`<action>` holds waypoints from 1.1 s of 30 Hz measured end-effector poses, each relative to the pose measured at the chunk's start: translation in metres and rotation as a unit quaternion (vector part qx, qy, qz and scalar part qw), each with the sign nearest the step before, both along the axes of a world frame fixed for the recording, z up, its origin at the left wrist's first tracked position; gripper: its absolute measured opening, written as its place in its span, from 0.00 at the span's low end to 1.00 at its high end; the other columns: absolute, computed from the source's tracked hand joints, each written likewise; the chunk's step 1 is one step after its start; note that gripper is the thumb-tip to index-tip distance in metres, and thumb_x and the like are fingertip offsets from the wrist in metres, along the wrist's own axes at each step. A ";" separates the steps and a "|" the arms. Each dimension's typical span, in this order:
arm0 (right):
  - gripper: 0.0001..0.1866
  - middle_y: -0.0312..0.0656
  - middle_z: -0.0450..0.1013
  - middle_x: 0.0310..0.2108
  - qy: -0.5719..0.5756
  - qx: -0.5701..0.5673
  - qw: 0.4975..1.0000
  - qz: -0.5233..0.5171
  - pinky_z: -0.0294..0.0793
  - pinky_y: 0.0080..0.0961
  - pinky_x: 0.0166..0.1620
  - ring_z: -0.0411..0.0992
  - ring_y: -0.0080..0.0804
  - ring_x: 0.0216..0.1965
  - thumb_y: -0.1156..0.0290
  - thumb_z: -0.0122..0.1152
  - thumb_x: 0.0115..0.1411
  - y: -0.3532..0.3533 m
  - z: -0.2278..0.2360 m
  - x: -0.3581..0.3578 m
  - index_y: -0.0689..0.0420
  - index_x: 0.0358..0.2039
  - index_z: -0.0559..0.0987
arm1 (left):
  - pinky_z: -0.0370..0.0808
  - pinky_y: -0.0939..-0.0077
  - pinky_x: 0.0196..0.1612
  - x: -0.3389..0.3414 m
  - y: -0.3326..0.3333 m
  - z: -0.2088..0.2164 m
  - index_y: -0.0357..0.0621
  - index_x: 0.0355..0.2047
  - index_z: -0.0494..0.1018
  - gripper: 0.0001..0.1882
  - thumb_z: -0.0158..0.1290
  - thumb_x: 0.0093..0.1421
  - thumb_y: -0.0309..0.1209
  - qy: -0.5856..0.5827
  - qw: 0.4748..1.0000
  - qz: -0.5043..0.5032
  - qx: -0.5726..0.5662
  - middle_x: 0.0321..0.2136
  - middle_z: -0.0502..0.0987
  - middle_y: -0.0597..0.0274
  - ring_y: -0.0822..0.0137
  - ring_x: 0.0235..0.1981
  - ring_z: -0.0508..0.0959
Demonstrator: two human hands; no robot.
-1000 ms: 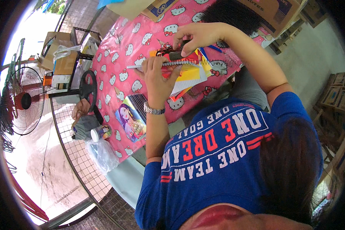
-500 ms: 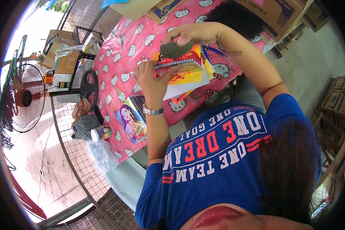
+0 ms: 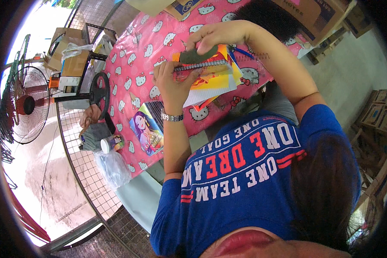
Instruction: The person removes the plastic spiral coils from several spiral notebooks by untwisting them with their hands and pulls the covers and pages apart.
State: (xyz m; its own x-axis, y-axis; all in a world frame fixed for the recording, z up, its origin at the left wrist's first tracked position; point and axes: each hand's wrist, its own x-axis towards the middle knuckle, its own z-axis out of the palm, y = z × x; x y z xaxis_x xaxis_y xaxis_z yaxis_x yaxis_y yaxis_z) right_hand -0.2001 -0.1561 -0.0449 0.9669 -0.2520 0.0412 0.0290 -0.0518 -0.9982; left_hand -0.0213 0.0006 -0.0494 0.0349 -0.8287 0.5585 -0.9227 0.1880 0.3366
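Note:
A spiral notebook [image 3: 215,82] with a yellow and red cover and lined pages lies near the table's front edge, on other bright covers. My left hand [image 3: 173,81], a metal watch on its wrist, grips the left end of the notebook by its coil binding [image 3: 208,65]. Over the binding's far side, my right hand [image 3: 221,36] pinches a dark grey-green flat piece [image 3: 198,56]; its exact kind is unclear. Right of the notebook are a blue-handled item [image 3: 241,52] and a loose dark wire coil [image 3: 260,56].
A pink patterned cloth [image 3: 142,51] covers the table. Left of my forearm lies an illustrated notebook [image 3: 145,129], with a white-lidded jar [image 3: 109,144] and plastic bag [image 3: 114,170] beyond. A black bristly heap [image 3: 266,21] and cardboard boxes [image 3: 316,17] stand far right. A fan [image 3: 28,105] stands left.
The dark flat piece in my right hand has tipped lower toward the binding and shows a narrower face. My left hand stays on the notebook. The whole view has shifted slightly.

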 end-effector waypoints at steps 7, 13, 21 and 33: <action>0.33 0.42 0.73 0.46 0.082 -0.085 0.992 0.050 0.69 0.22 0.50 0.72 0.25 0.46 0.51 0.65 0.51 -0.008 0.012 -0.002 0.64 0.50 0.74 | 0.67 0.64 0.39 -0.003 -0.005 0.006 0.41 0.27 0.73 0.24 0.72 0.36 0.41 0.006 1.000 -0.017 -0.009 0.27 0.74 0.61 0.58 0.35 0.71; 0.29 0.34 0.71 0.44 -0.032 -0.027 0.998 0.057 0.68 0.22 0.40 0.68 0.21 0.42 0.50 0.59 0.55 -0.003 0.003 0.001 0.58 0.50 0.74 | 0.68 0.64 0.38 0.000 -0.004 0.004 0.40 0.27 0.73 0.25 0.72 0.36 0.41 0.029 0.999 -0.014 -0.012 0.26 0.74 0.59 0.57 0.33 0.72; 0.22 0.35 0.73 0.37 0.038 -0.047 0.998 0.035 0.69 0.21 0.43 0.70 0.20 0.39 0.58 0.59 0.56 -0.012 -0.002 0.015 0.59 0.46 0.76 | 0.70 0.67 0.39 0.006 0.004 0.005 0.39 0.34 0.73 0.22 0.69 0.42 0.35 0.024 1.000 0.001 0.008 0.31 0.75 0.57 0.58 0.35 0.73; 0.23 0.35 0.72 0.40 0.019 -0.015 0.997 0.079 0.69 0.21 0.40 0.69 0.22 0.41 0.54 0.60 0.56 -0.021 -0.003 0.039 0.58 0.46 0.77 | 0.69 0.79 0.31 0.030 -0.003 -0.001 0.37 0.32 0.72 0.15 0.66 0.48 0.27 0.117 0.991 -0.026 0.057 0.26 0.73 0.63 0.72 0.26 0.72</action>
